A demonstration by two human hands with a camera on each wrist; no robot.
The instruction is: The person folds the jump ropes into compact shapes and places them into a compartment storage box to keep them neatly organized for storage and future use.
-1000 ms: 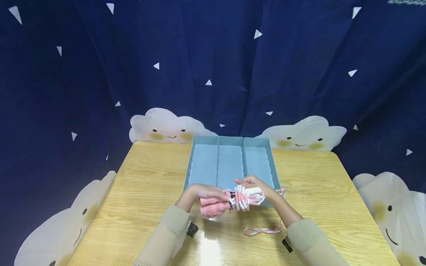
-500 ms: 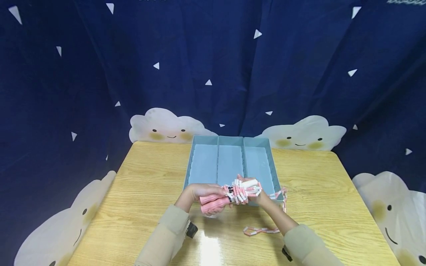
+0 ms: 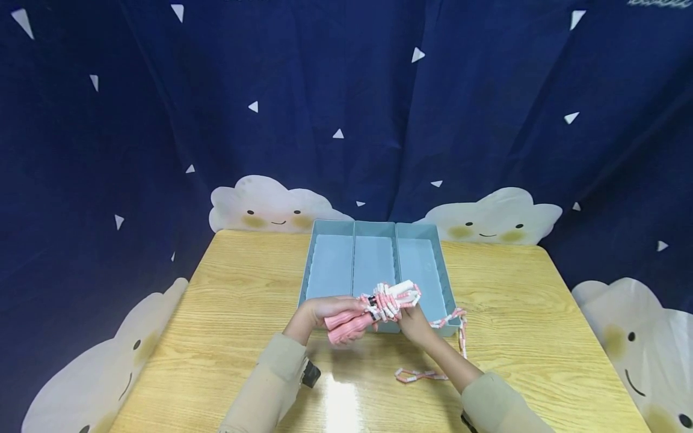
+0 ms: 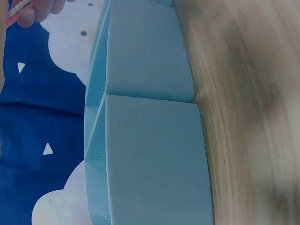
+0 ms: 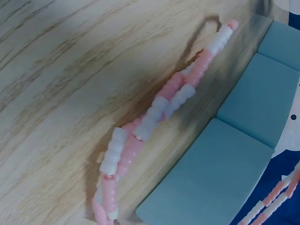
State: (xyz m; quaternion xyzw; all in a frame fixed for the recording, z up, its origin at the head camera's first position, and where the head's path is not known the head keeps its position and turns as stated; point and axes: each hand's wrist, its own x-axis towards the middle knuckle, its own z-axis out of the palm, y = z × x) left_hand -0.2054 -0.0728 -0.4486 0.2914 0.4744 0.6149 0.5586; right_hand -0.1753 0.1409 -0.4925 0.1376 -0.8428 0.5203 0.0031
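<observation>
A beaded pink-and-white jump rope (image 3: 385,302) is bundled, its beads wound round its pink and white handles. My left hand (image 3: 330,311) grips the pink handles (image 3: 346,328) at the bundle's left end. My right hand (image 3: 415,325) lies behind and below the wound part, partly covered by it, holding the beaded strand. From there a doubled loose length (image 3: 449,317) runs right over the tray's front corner and down to the table. Its looped end (image 3: 414,376) lies on the wood; in the right wrist view the doubled beads (image 5: 152,115) stretch along the table.
A pale blue tray (image 3: 331,270) with three compartments stands behind the hands; its front walls (image 4: 154,154) fill the left wrist view. The wooden table (image 3: 238,288) extends to both sides. A dark blue curtain (image 3: 303,90) with white clouds hangs at the back and sides.
My right hand has moved left and under the bundle, drawing the loose strand along. The bundle's right end has tilted upward. My left hand keeps its grip in nearly the same place.
</observation>
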